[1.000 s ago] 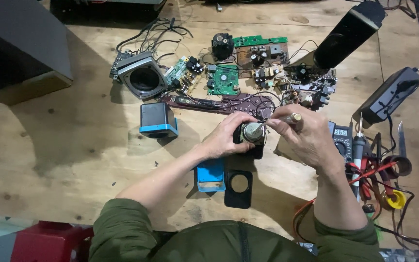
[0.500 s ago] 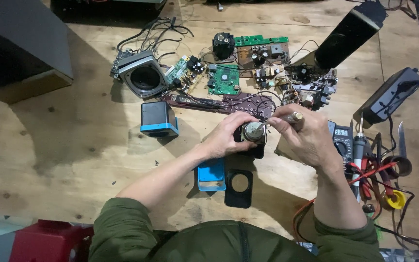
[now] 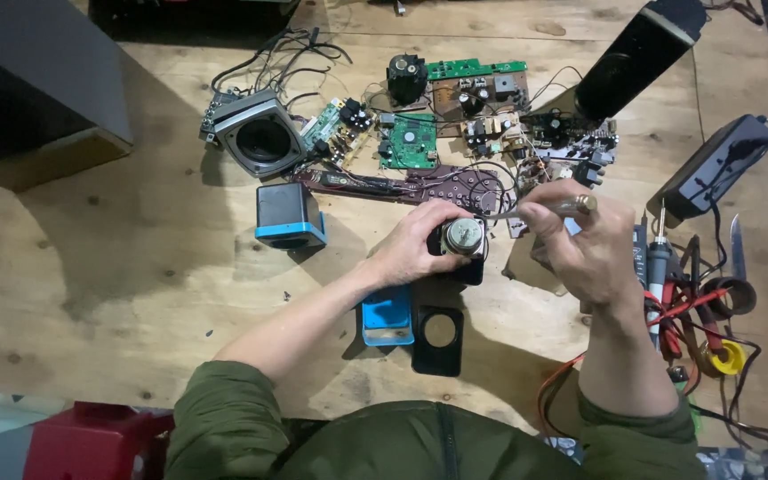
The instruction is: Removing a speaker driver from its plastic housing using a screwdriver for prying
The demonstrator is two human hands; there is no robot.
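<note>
nearest to us, our olive-green sleeves fill the bottom edge, and a red plastic box (image 3: pixel 91 442) is cut off at the lower left corner. just ahead of our chest a small blue plastic case (image 3: pixel 388 315) lies on the wooden plywood table (image 3: pixel 117 284), with a flat black plastic panel with a round hole (image 3: pixel 438 340) touching its right side. our left hand (image 3: pixel 418 244) curls around a small black speaker unit with a round silver metal back (image 3: pixel 462 241), fingers clamped on its left side; the body of it is mostly hidden under our fingers, so we cannot make out its full shape. it sits at the middle of the table, just beyond the blue case. our right hand (image 3: pixel 580 244) is closed on a thin tool with a brass-coloured end (image 3: pixel 571 205), its tip reaching toward the speaker unit; where it touches we cannot tell. the two hands are close but apart. to the right lie red and black probe leads and screwdrivers (image 3: pixel 677 293), tangled and hard to separate. left of the hands stands a small black and blue cube speaker (image 3: pixel 288 216). farther off are a grey square speaker driver (image 3: pixel 258 138), green circuit boards (image 3: pixel 411 142), a tall black speaker cabinet (image 3: pixel 637 53) and a dark grey box (image 3: pixel 28 80), partly out of view.
</note>
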